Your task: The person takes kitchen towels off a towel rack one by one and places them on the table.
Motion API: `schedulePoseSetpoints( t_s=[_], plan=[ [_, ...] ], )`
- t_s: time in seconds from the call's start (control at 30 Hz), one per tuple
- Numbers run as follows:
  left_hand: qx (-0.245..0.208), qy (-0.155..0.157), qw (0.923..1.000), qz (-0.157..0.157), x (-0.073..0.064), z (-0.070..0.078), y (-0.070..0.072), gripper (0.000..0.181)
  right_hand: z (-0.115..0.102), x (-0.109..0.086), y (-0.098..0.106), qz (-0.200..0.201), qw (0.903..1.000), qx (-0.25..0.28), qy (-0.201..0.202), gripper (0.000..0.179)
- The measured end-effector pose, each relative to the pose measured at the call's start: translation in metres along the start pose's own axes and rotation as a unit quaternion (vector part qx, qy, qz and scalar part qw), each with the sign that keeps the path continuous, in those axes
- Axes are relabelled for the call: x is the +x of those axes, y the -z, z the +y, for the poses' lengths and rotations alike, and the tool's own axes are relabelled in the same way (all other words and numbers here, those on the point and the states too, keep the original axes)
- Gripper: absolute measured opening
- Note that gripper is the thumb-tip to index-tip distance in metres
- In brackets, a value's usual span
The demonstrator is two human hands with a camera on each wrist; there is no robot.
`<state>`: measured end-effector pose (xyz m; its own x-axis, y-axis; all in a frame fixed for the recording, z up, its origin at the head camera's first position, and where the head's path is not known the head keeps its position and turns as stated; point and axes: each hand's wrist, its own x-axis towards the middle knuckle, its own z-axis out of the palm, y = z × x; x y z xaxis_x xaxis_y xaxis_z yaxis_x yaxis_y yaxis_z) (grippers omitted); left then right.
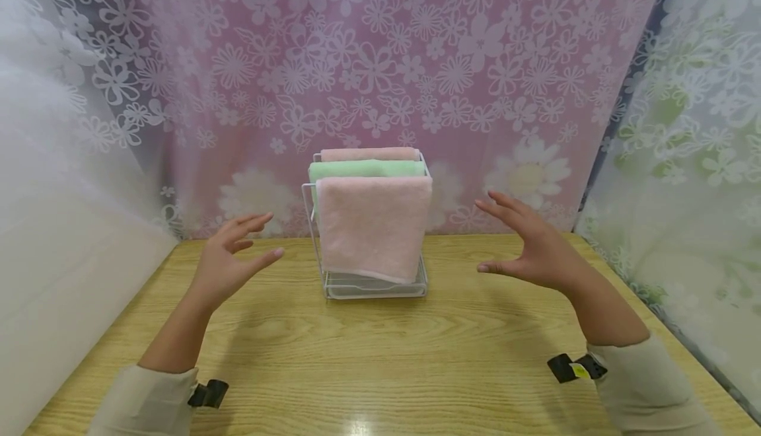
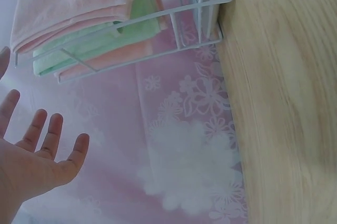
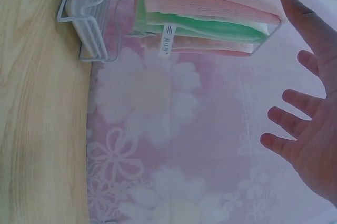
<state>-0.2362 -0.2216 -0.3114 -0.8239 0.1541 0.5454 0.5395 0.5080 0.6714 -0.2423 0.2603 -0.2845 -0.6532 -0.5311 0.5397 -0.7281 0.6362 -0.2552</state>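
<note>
Fingers [image 1: 502,213] loosely spread, gripping nothing; left hand [image 1: 221,265], right hand [image 1: 542,251] flank wire rack [image 1: 377,292], which likely keeps towels [image 1: 374,228] hanging.

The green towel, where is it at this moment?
In the head view, the green towel hangs near the centre on the white rack, between the front pink towel and the rear pink towel.

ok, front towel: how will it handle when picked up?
Probably floppy: the front towel hangs folded over the rack. Likely light, since it looks like plain cloth. Its fuzzy-looking surface suggests little slipping.
</note>
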Motion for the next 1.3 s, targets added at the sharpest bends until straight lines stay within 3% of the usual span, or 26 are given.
schedulePoseSetpoints(
  t_s=[0.43,0.77,0.93,1.3],
  plan=[
    [-0.019,0.007,0.9998,0.005,0.015,0.012,-0.007,0.054,-0.006,0.013,0.007,0.004,0.9997,0.015,0.018,0.097],
    [-0.034,0.008,0.9994,-0.004,0.030,0.019,-0.012,0.053,-0.013,0.030,0.012,0.013,0.9979,0.012,0.062,0.093],
    [-0.043,0.007,0.9990,-0.006,0.036,0.021,-0.014,0.054,-0.017,0.038,0.012,0.012,0.9976,0.019,0.065,0.089],
    [-0.080,0.045,0.9958,-0.004,0.050,0.024,-0.017,0.054,-0.021,0.057,0.008,0.016,0.9969,0.023,0.074,0.084]
  ],
)
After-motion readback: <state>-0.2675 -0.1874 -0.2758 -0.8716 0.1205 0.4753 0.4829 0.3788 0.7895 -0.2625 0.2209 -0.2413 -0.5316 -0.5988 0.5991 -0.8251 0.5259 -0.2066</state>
